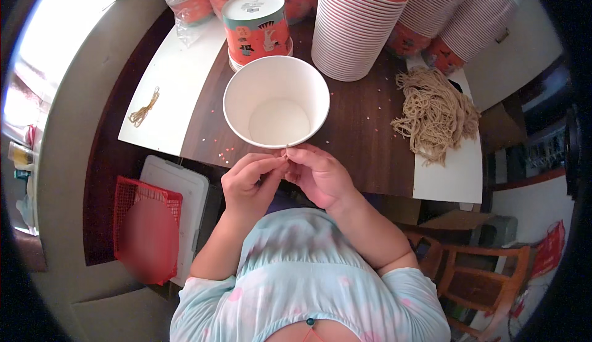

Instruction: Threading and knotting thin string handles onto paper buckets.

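A white-lined paper bucket (276, 120) stands upright near the table's front edge, its mouth facing up and nothing visible inside. Just in front of its near rim, the fingertips of my left hand (251, 180) and my right hand (320, 174) meet in a pinch. A tiny brownish tip shows between them, too small to make out. Both hands are closed, and their fingers hide the outside of the bucket's near wall. To the right lies a tangled heap of beige cords (435, 111). A small bundle of tan cords (145, 109) rests at the left.
Behind the bucket, an orange-and-green printed bucket (257, 30) sits upside down. A tall stack of nested buckets (354, 37) stands beside it, with several bagged stacks along the back. Left of the table are a red basket (172, 203) and a wooden chair (487, 280) stands at the right.
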`<state>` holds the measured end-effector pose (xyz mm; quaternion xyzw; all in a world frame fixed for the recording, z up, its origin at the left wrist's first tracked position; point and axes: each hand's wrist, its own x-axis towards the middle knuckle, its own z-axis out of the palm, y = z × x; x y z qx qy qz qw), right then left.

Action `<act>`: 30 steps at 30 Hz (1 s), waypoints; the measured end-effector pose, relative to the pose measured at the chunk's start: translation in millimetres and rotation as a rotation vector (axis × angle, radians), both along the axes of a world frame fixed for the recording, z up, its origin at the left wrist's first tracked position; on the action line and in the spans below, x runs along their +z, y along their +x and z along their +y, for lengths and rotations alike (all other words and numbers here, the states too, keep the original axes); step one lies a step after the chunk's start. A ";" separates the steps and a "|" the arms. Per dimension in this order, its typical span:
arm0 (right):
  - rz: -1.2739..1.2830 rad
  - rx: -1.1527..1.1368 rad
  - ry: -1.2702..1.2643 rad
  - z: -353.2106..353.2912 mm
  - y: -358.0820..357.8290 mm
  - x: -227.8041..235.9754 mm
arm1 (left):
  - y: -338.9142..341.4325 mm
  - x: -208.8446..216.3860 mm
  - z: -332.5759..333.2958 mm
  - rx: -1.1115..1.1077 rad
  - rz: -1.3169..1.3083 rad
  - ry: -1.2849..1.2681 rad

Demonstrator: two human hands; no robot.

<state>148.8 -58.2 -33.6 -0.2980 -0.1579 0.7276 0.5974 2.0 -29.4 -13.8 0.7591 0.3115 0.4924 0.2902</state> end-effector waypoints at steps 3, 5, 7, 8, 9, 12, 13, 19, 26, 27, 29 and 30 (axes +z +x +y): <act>0.067 0.019 -0.058 -0.9 6.6 3.0 | -3.8 -0.3 3.5 0.025 -0.002 -0.015; -0.222 -0.038 -0.111 -0.4 11.2 5.7 | -4.0 0.9 5.4 0.032 -0.004 -0.011; -0.366 -0.030 -0.032 1.1 15.5 8.1 | -1.9 4.9 5.5 0.042 0.023 0.009; -0.511 -0.021 0.048 1.2 17.1 9.5 | -1.6 4.7 5.4 0.041 0.023 0.008; -0.511 -0.021 0.048 1.3 17.8 13.0 | -1.6 4.7 5.7 0.047 0.027 0.009; -1.018 -0.110 0.184 -0.9 20.4 22.4 | -1.2 7.5 5.0 0.044 0.030 -0.003; -1.446 -0.281 0.373 -3.3 23.2 22.8 | -1.4 8.5 4.3 0.036 0.030 -0.015; -1.960 -0.612 0.952 -5.2 24.1 23.9 | -2.6 7.1 7.6 0.014 0.057 -0.080; -1.873 -0.646 1.069 5.4 19.5 14.6 | -3.0 7.9 9.8 -0.003 0.017 -0.188; -1.856 -0.682 1.075 4.1 19.3 17.0 | -3.2 5.8 10.8 0.036 0.010 -0.170; -1.889 -0.683 1.078 5.6 24.4 12.1 | -5.4 7.1 9.8 0.076 0.037 -0.163; -1.941 -0.666 1.068 5.4 27.8 9.7 | -3.6 9.9 8.4 0.075 0.037 -0.164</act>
